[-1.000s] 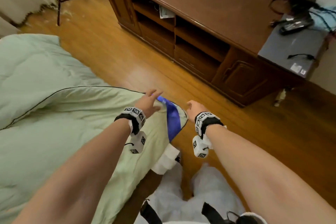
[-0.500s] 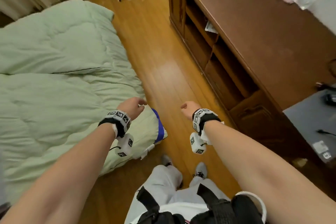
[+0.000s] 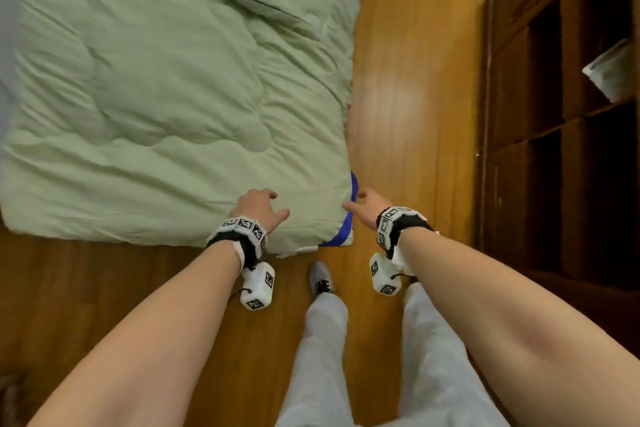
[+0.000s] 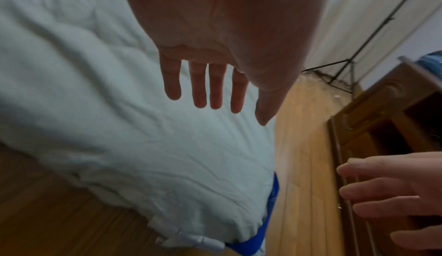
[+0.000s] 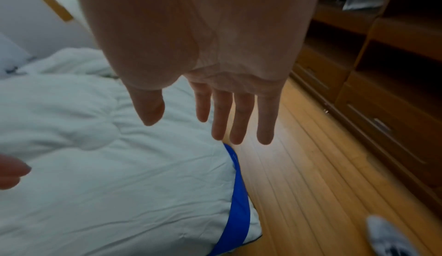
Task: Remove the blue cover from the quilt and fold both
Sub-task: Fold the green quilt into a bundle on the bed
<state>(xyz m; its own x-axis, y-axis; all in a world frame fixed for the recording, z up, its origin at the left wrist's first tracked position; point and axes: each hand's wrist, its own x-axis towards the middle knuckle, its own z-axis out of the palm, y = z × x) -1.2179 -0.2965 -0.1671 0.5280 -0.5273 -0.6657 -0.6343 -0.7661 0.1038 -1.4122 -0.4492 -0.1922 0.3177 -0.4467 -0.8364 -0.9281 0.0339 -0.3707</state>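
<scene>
While the pale green padded quilt is lying spread on the wooden floor, a blue fabric cover is perhaps edging its near right corner; our left hand and right hand are hovering spread, gripping nothing, so removal and folding are remaining.

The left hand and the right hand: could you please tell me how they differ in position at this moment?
The left hand hovers over the pale green quilt, while the right hand hangs mostly over the wooden floor beside the corner. The right hand is nearer the blue cover edge; the left hand is farther in. Both have straight, spread fingers and hold nothing.
</scene>
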